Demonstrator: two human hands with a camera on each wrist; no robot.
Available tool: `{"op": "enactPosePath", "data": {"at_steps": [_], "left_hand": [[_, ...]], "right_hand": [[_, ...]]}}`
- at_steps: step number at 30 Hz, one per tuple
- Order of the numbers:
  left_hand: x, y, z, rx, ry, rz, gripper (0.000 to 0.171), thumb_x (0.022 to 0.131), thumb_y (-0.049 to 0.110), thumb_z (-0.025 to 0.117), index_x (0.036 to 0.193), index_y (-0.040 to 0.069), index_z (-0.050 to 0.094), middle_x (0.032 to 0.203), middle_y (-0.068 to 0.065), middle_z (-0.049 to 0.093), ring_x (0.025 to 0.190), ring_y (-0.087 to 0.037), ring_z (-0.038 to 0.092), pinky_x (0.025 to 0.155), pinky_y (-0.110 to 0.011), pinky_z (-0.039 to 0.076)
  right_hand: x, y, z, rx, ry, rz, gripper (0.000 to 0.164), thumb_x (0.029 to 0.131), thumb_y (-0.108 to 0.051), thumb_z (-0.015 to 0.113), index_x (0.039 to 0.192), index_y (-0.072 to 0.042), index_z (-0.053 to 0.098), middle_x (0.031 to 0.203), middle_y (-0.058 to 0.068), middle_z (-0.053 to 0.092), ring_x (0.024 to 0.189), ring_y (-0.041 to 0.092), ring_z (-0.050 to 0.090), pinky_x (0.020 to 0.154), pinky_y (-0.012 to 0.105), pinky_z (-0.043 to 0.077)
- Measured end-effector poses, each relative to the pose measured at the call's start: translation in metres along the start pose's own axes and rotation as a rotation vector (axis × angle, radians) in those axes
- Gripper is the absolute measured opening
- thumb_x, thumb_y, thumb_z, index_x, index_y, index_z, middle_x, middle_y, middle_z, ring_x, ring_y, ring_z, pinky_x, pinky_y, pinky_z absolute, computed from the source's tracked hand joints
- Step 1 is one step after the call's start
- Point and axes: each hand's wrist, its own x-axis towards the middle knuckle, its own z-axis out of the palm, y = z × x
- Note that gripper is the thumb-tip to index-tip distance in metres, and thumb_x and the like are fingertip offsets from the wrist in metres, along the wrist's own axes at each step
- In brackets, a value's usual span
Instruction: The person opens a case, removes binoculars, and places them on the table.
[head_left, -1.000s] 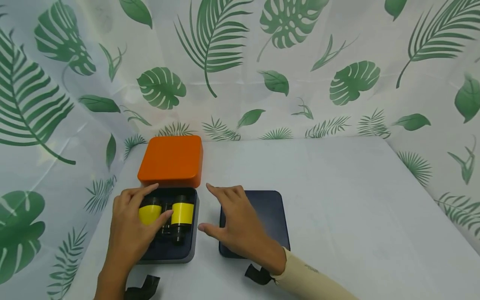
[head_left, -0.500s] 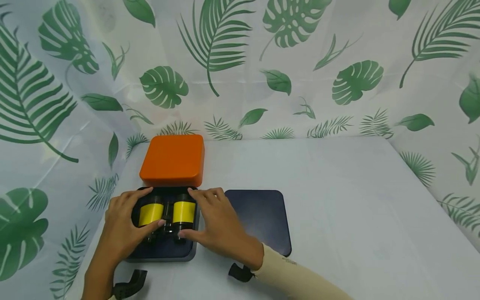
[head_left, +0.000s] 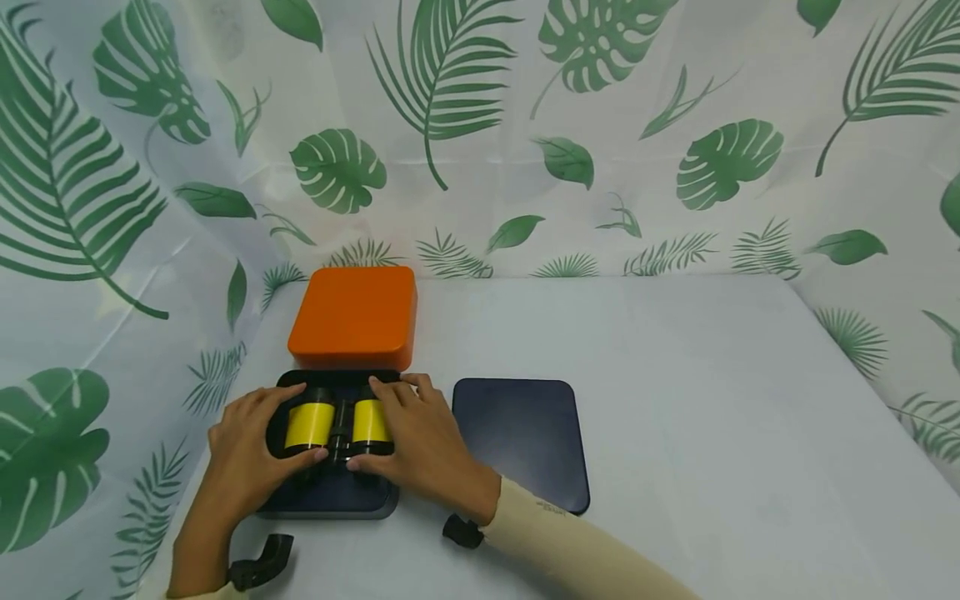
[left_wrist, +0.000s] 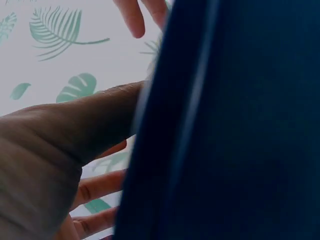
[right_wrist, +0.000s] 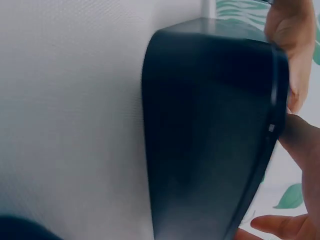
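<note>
Black binoculars with yellow barrel bands (head_left: pixel 309 425) lie in a dark navy case (head_left: pixel 330 502) at the table's left, in the head view. My left hand (head_left: pixel 242 450) grips the left barrel, thumb on the near side and fingers at the far end. Around the right barrel, my right hand (head_left: pixel 427 443) holds likewise, its thumb close to the left thumb. The palms hide the barrels' outer sides. In the left wrist view the case wall (left_wrist: pixel 240 120) covers the binoculars. The right wrist view has the case's outer side (right_wrist: pixel 210 125) and my right thumb (right_wrist: pixel 302 140) at its rim.
An orange case (head_left: pixel 352 317) stands just behind the navy one. Right of my right hand lies a flat navy lid (head_left: pixel 521 442). White cloth (head_left: pixel 697 417) covers the table, and a leaf-print curtain (head_left: pixel 600 192) hangs behind and at both sides.
My right hand has moved left from beside the lid onto the right barrel. My left hand has stayed at the left barrel, its thumb shifting toward the near end.
</note>
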Motion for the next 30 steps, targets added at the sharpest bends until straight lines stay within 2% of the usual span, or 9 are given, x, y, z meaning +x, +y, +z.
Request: {"op": "enactPosePath", "data": {"at_steps": [5, 14, 22, 30], "left_hand": [[0.001, -0.006, 0.004, 0.001, -0.023, -0.006, 0.096, 0.074, 0.041, 0.098, 0.154, 0.015, 0.052, 0.155, -0.030, 0.047, 0.143, -0.058, 0.035, 0.100, -0.078, 0.028], [-0.001, -0.010, 0.003, 0.013, -0.070, -0.045, 0.094, 0.077, 0.036, 0.097, 0.155, 0.014, 0.050, 0.158, -0.034, 0.045, 0.146, -0.059, 0.032, 0.105, -0.081, 0.025], [-0.002, -0.008, 0.003, 0.028, -0.079, -0.052, 0.088, 0.081, 0.037, 0.094, 0.154, 0.012, 0.052, 0.155, -0.031, 0.049, 0.144, -0.057, 0.037, 0.108, -0.080, 0.026], [0.001, -0.009, 0.003, 0.026, -0.087, -0.046, 0.089, 0.081, 0.038, 0.094, 0.154, 0.010, 0.052, 0.153, -0.030, 0.054, 0.140, -0.054, 0.043, 0.109, -0.078, 0.028]], "right_hand": [[0.003, 0.000, 0.008, -0.041, 0.001, 0.000, 0.109, 0.085, -0.076, 0.073, 0.166, -0.013, 0.037, 0.151, 0.005, 0.060, 0.149, 0.027, 0.042, 0.122, 0.048, 0.042], [0.007, -0.001, 0.014, -0.048, 0.040, -0.025, 0.104, 0.085, -0.073, 0.076, 0.163, -0.011, 0.043, 0.148, 0.007, 0.062, 0.146, 0.028, 0.045, 0.117, 0.045, 0.045], [0.013, -0.002, 0.013, -0.111, 0.013, 0.011, 0.098, 0.087, -0.070, 0.076, 0.160, -0.010, 0.047, 0.145, 0.009, 0.065, 0.144, 0.029, 0.046, 0.121, 0.047, 0.041], [0.018, -0.002, 0.012, -0.125, -0.007, 0.026, 0.090, 0.089, -0.069, 0.075, 0.154, -0.011, 0.055, 0.141, 0.007, 0.069, 0.149, 0.027, 0.045, 0.124, 0.046, 0.038]]}}
